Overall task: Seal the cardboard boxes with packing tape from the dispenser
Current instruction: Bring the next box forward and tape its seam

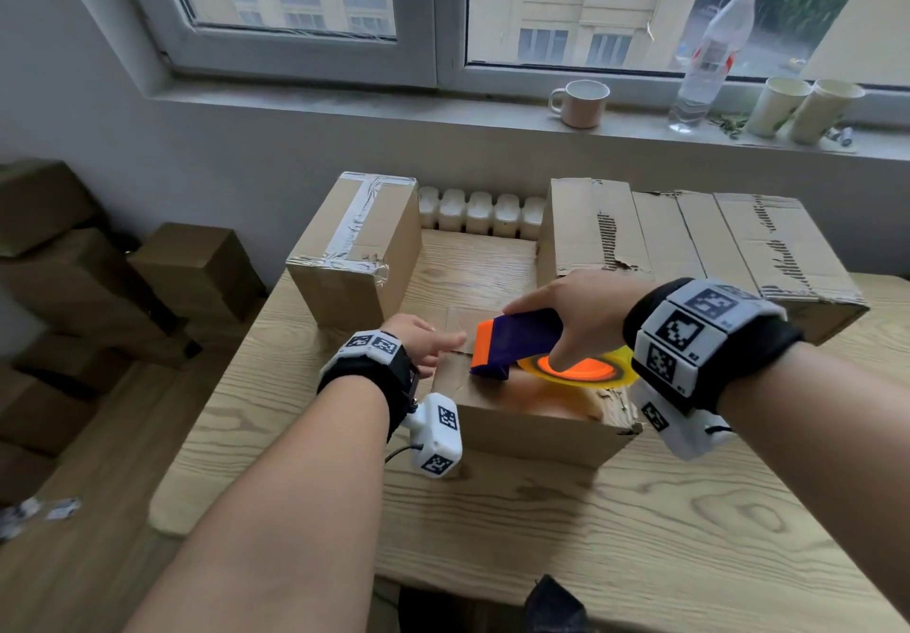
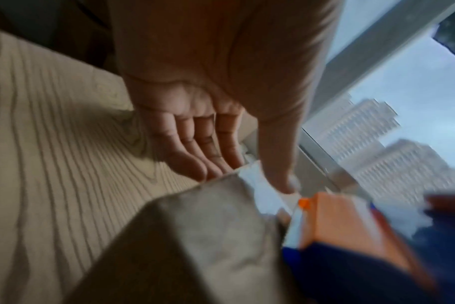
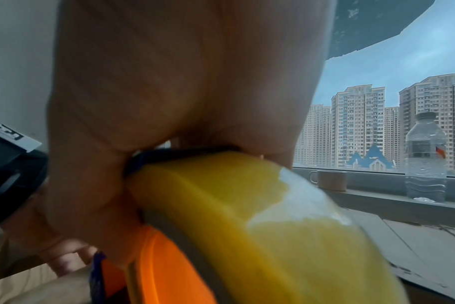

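A small cardboard box (image 1: 532, 425) sits in the middle of the wooden table. My right hand (image 1: 576, 312) grips the purple and orange tape dispenser (image 1: 512, 342), whose yellow tape roll (image 1: 586, 369) lies over the box top. The dispenser's front end rests at the box's left top edge. In the right wrist view the yellow roll (image 3: 247, 216) fills the frame under my palm. My left hand (image 1: 423, 342) rests at the box's left edge, fingers straight. In the left wrist view its thumb (image 2: 281, 164) presses a strip of tape (image 2: 262, 185) onto the box (image 2: 195, 246), fingers flat along the side.
A taped cardboard box (image 1: 354, 248) stands at the back left of the table (image 1: 640, 524), and a large worn box (image 1: 689, 243) at the back right. A mug (image 1: 581, 103), a water bottle (image 1: 714, 51) and paper cups (image 1: 802, 108) line the windowsill. More boxes (image 1: 98, 297) are stacked on the floor at left.
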`<state>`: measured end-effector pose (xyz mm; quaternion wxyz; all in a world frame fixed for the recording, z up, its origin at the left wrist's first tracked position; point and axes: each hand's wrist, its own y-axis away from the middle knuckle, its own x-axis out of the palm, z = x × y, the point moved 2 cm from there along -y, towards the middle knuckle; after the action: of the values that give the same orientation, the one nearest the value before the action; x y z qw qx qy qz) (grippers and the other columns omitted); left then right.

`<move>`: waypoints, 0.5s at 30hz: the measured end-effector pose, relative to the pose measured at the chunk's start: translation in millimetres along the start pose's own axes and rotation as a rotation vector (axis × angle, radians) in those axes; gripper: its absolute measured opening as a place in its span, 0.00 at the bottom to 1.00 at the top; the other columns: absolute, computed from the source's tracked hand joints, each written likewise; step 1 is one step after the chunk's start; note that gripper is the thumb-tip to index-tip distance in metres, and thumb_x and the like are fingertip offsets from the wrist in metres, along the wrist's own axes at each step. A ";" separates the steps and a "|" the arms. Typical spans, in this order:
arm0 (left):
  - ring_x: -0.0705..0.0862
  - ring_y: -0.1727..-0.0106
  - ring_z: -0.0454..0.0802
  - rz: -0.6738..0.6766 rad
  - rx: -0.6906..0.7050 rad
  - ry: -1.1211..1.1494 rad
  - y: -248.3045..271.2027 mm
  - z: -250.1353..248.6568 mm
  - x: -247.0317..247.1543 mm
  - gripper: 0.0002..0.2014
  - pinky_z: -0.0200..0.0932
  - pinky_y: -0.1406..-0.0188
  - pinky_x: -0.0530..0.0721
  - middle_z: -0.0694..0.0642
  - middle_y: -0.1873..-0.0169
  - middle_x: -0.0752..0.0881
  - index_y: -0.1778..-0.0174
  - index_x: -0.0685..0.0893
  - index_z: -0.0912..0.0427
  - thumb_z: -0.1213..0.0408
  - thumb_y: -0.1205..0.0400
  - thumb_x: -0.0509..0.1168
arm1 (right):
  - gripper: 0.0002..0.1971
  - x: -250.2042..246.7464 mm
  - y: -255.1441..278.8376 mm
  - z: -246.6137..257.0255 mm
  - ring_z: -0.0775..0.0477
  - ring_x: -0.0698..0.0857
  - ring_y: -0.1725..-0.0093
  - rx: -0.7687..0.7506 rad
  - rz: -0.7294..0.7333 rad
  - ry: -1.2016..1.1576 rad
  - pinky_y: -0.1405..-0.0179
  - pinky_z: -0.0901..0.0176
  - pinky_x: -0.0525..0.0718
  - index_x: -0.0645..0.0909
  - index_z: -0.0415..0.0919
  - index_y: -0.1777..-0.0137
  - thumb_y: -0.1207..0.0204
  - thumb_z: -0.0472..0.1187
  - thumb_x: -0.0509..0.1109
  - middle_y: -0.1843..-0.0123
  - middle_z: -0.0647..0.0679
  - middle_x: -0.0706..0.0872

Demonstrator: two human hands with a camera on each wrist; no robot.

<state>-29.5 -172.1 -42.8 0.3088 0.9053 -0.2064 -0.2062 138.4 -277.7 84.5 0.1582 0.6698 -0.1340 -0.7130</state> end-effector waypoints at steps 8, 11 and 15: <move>0.86 0.54 0.51 -0.294 0.178 -0.292 -10.7 -21.7 -12.3 0.12 0.45 0.44 0.84 0.54 0.59 0.89 0.71 0.84 0.52 0.59 0.34 0.82 | 0.41 3.3 -2.4 10.3 0.48 0.77 0.50 -0.069 -0.054 -0.010 0.56 0.59 0.73 0.61 0.62 0.21 0.33 0.50 0.75 0.41 0.52 0.81; 0.87 0.49 0.52 -0.360 0.183 -0.283 -16.3 -28.0 -12.3 0.05 0.43 0.41 0.82 0.53 0.54 0.91 0.64 0.90 0.53 0.58 0.29 0.78 | 0.35 3.8 -7.1 16.2 0.47 0.76 0.52 -0.087 -0.106 -0.002 0.57 0.58 0.73 0.67 0.57 0.23 0.31 0.51 0.73 0.41 0.50 0.82; 0.87 0.56 0.51 -0.406 0.150 -0.182 -21.3 -19.8 -8.1 0.04 0.38 0.52 0.81 0.55 0.56 0.91 0.60 0.91 0.54 0.60 0.27 0.77 | 0.34 2.6 -11.9 15.6 0.49 0.75 0.52 -0.070 -0.098 -0.019 0.57 0.59 0.73 0.69 0.59 0.23 0.31 0.49 0.73 0.45 0.53 0.82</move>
<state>-21.1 -143.3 -40.2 0.1728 0.9264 -0.0617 -0.3289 122.2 -268.3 78.4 0.1452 0.6628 -0.0779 -0.7305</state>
